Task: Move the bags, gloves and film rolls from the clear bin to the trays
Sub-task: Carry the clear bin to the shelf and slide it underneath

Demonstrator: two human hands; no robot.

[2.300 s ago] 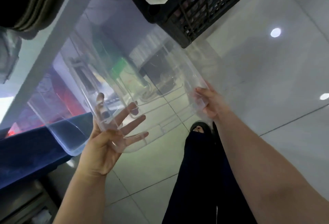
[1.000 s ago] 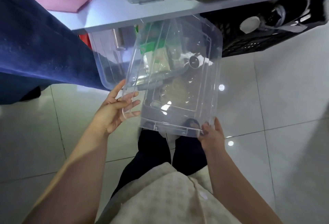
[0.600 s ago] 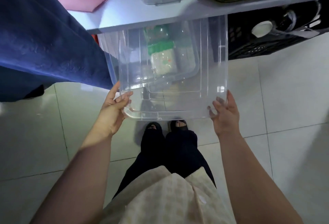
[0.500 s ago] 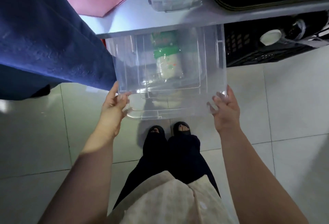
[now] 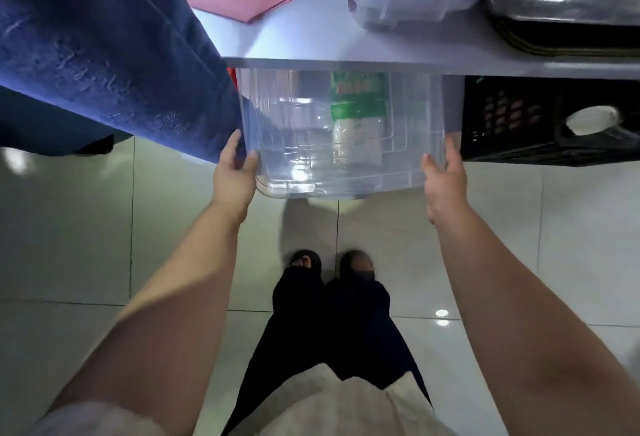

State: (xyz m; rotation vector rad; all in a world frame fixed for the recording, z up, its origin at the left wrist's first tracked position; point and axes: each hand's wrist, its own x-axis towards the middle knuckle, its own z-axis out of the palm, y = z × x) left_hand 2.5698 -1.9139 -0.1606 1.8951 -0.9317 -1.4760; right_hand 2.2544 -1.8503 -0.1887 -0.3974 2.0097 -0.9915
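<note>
I see the clear bin (image 5: pixel 408 144) with its far half under the edge of the desk (image 5: pixel 311 44), between a hanging blue cloth (image 5: pixel 104 54) and a black crate (image 5: pixel 512 124). The left hand (image 5: pixel 235 176) lies against its near left corner and the right hand (image 5: pixel 445 179) against the near right one. Each grip is apart, fingers straight along the side wall. A green-and-white packet (image 5: pixel 358 117) shows through the plastic; whether it lies inside, I cannot tell
</note>
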